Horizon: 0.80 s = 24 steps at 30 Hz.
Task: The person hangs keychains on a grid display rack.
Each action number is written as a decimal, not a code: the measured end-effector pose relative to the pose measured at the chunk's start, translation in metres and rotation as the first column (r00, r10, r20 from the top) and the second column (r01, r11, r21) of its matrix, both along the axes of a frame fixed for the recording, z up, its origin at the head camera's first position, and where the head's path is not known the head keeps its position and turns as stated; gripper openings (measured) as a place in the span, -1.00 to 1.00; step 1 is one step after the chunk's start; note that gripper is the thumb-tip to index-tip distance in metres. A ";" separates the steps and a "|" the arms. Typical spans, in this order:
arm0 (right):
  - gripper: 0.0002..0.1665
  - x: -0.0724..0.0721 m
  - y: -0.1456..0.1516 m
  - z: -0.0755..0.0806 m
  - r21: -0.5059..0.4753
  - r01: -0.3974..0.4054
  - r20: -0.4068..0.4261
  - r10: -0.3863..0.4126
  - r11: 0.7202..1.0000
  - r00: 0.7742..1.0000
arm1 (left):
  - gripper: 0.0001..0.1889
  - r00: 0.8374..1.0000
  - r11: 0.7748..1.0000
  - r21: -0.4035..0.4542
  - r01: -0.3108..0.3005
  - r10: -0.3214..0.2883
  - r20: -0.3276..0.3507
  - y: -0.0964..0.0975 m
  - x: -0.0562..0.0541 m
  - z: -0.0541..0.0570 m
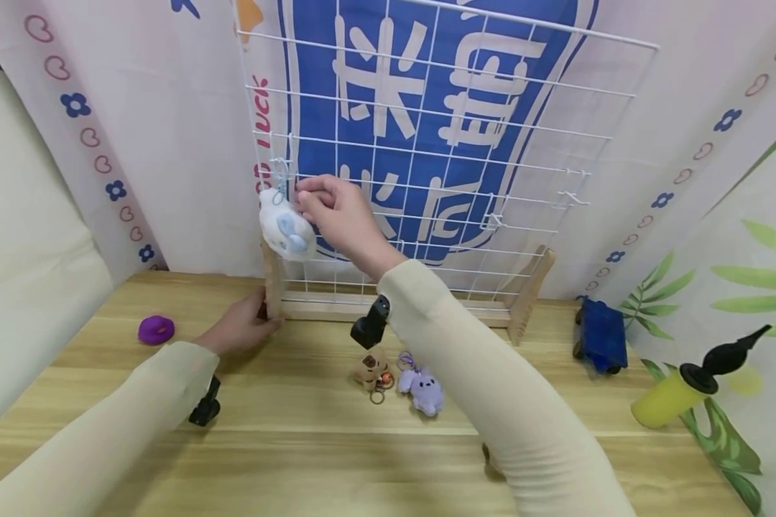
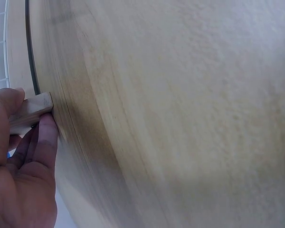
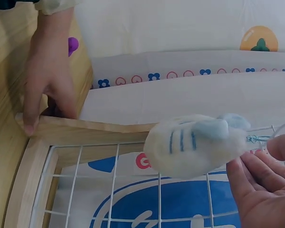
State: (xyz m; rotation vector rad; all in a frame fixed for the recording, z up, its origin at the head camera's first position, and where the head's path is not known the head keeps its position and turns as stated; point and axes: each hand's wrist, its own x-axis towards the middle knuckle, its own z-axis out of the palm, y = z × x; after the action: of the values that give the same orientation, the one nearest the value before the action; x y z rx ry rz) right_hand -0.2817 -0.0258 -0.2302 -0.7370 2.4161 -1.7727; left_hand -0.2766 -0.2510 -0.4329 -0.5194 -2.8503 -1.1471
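Observation:
A white plush keychain with pale blue patches hangs by a light blue cord at the left side of a white wire grid rack. Beside its top is my right hand, thumb and forefinger slightly apart; in the right wrist view the fingertips lie against or very near the plush, and the thumb hides part of the cord. Low on the left, my left hand grips the rack's wooden upright near the tabletop. The left wrist view shows thumb and fingers on either side of the wooden piece.
On the wooden table lie a brown plush keychain, a lilac plush keychain and a purple object. A blue toy cart and a yellow bottle with black top stand right. White hooks sit on the grid.

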 end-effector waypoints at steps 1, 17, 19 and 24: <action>-0.62 0.002 0.003 -0.001 0.006 -0.010 -0.007 0.010 1.000 1.000 | -0.38 1.000 1.000 -0.003 0.002 -0.002 -0.002 -0.001 0.000 0.000; -0.66 0.035 0.061 -0.043 0.043 -0.147 -0.099 0.150 0.988 0.984 | -0.37 1.000 1.000 -0.013 -0.016 0.016 0.001 -0.006 0.004 0.000; -0.67 0.039 0.072 -0.054 0.063 -0.153 -0.099 0.159 0.986 0.982 | -0.37 1.000 1.000 -0.019 -0.016 0.016 -0.001 -0.005 0.003 0.001; -0.68 0.046 0.100 -0.089 0.140 -0.128 -0.043 0.135 0.982 0.990 | -0.36 1.000 1.000 -0.026 -0.010 0.010 0.008 0.000 0.002 0.001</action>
State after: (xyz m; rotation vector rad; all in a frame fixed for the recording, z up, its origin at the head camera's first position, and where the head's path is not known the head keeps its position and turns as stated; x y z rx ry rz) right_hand -0.2354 0.0738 -0.3191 -0.9143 2.4285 -1.5409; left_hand -0.2747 -0.2508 -0.4317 -0.5024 -2.8757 -1.1145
